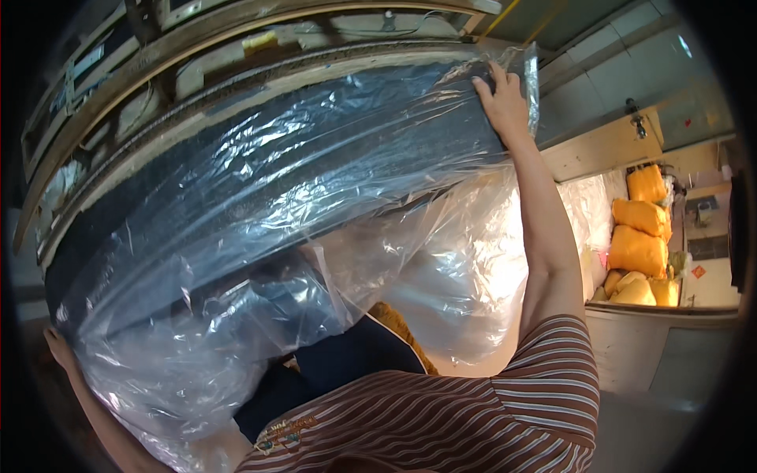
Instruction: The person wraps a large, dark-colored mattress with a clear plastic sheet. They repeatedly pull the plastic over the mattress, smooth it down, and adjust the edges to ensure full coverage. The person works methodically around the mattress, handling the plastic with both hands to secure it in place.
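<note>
A large clear plastic sheet [292, 169] stretches across a long dark padded surface [402, 102], wrinkled and shining in the light. Its loose near part hangs down in front of me in folds. At the far right end my right hand [505, 102] rests on the sheet, with the thumb and fingers spread apart. Far to the left, my left hand [61, 349] is at the sheet's left end. Its fingers run into shadow there, so their grip does not show.
Behind the surface runs a long curved wooden rail [181, 57] with a framework beyond it. To the right, yellow bundles [640, 248] are piled near a pale wooden board [603, 147]. Dark blue cloth [355, 351] with a brown furry edge lies close to my body.
</note>
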Tool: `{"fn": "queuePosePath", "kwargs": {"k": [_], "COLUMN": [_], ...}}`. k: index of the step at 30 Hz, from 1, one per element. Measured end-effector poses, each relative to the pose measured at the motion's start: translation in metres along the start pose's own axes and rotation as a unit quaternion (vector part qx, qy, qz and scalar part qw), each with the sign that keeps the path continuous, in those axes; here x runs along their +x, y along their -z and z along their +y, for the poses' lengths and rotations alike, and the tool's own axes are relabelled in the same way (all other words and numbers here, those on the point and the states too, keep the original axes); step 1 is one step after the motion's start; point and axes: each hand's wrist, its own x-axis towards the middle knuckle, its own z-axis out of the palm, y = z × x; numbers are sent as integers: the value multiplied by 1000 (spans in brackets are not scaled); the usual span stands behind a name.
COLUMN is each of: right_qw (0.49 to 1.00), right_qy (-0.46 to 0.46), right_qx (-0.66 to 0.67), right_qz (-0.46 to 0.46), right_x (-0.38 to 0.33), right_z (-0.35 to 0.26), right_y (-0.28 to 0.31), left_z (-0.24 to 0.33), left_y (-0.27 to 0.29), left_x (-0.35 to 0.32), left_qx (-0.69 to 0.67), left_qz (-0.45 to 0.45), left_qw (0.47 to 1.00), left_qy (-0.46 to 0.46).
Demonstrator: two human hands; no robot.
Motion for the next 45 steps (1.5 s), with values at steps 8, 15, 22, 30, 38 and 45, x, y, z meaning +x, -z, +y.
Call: {"fn": "queuePosePath", "kwargs": {"k": [8, 15, 22, 30, 38, 45], "right_qw": [915, 929, 340, 773, 584, 860], "right_qy": [-243, 175, 185, 398, -166, -25], "right_qx": [199, 325, 408, 308, 688, 505], "right_qz": [-254, -12, -827, -387, -399, -65], "right_x": [27, 1, -266, -424, -286, -275], "right_z": [70, -95, -264, -333, -235, -189], "right_y": [-13, 34, 119, -29, 162, 106], "left_z": [120, 195, 187, 185, 199, 206], "left_y": [-12, 26, 7, 6, 22, 22], "left_x": [15, -26, -16, -9, -32, -32], "left_qx": [-229, -268, -262, -321, -384, -383], "left_qz": [160, 253, 310, 307, 269, 229], "left_qw": [960, 926, 909, 884, 880, 891], "left_qy": [-4, 80, 92, 144, 76, 87]}}
